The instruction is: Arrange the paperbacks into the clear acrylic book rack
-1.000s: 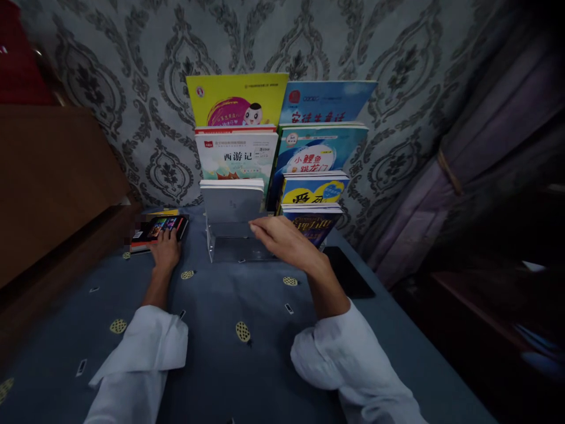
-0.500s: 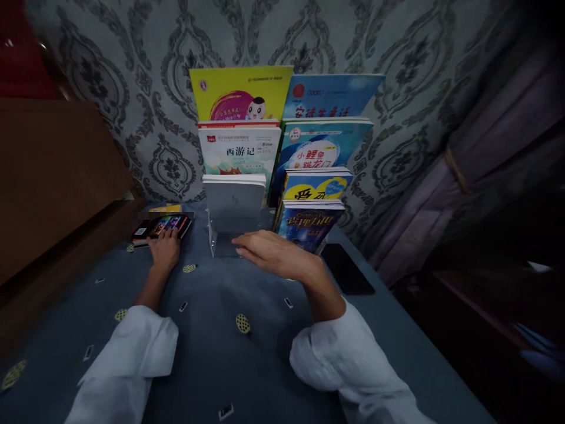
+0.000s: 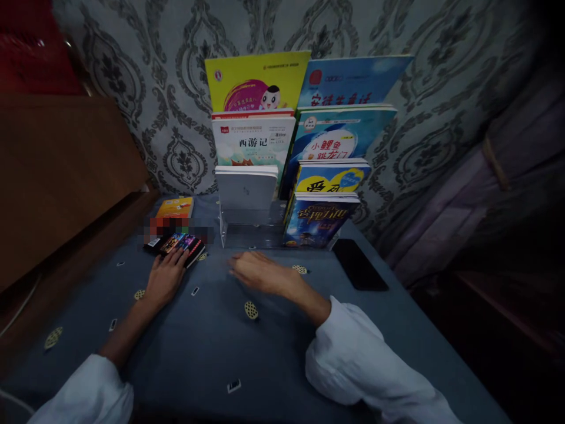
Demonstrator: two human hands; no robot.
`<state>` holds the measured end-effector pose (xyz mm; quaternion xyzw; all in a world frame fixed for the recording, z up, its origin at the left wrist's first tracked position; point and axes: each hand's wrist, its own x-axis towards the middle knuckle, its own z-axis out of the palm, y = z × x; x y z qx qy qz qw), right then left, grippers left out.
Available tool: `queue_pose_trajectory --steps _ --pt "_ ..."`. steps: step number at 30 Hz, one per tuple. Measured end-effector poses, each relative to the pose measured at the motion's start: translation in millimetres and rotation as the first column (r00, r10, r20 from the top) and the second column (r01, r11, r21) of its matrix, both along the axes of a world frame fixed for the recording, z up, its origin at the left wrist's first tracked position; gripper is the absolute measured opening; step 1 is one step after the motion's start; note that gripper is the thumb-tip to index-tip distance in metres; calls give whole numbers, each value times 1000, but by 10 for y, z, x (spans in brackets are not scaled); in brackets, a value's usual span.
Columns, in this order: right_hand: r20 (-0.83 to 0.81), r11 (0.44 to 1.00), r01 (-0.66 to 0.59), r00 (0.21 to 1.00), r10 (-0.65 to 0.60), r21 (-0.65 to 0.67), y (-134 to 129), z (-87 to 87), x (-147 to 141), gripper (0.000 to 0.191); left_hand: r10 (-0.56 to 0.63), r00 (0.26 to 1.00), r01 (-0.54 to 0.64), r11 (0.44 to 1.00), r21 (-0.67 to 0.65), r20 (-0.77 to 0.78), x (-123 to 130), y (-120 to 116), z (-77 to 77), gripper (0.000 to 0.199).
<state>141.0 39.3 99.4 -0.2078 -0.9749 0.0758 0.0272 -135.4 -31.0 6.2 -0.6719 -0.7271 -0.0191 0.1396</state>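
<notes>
My left hand [image 3: 166,275] lies with spread fingers on a black book [image 3: 196,250] at the left of the table. Behind that book is an orange one [image 3: 175,208], partly blurred out. My right hand [image 3: 258,272] hovers or rests just in front of a clear stand [image 3: 247,237]; its fingers are smeared by motion. The stand holds books in tiers: a yellow one [image 3: 282,73], a white one [image 3: 253,132] and a grey one [image 3: 245,189] on the left, blue ones [image 3: 353,132] and a dark blue one [image 3: 322,221] on the right.
A black flat device [image 3: 359,265] lies on the table right of the stand. The blue-grey tablecloth [image 3: 194,353] has small printed shapes. A brown box [image 3: 66,176] stands at the left, patterned wall covering [image 3: 185,118] behind, and a curtain [image 3: 463,182] hangs at the right.
The black book has come nearer with my left hand, showing more of the orange book behind it. My right hand has moved back from the front of the stand. The view has shifted slightly.
</notes>
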Motion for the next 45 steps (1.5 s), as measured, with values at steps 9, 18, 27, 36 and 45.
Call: queue_pose_trajectory --steps 9,18,27,36,45 --pt "-248 996 -84 965 82 2 -188 -540 78 31 -175 984 175 984 -12 -35 401 -625 -186 50" --pt "-390 994 -70 920 33 -81 -213 -909 283 32 -412 891 425 905 34 -190 1053 -1062 -480 58" --pt "-393 987 91 909 -136 -131 -187 -1030 577 33 -796 593 802 569 -182 124 937 -832 33 64" --pt "-362 976 158 910 -202 -147 -169 -1168 563 39 -678 627 778 568 -267 384 751 -593 374 73" --pt "-395 972 187 890 -228 -139 -193 -1210 538 38 -423 843 479 871 -108 332 735 -67 1 47"
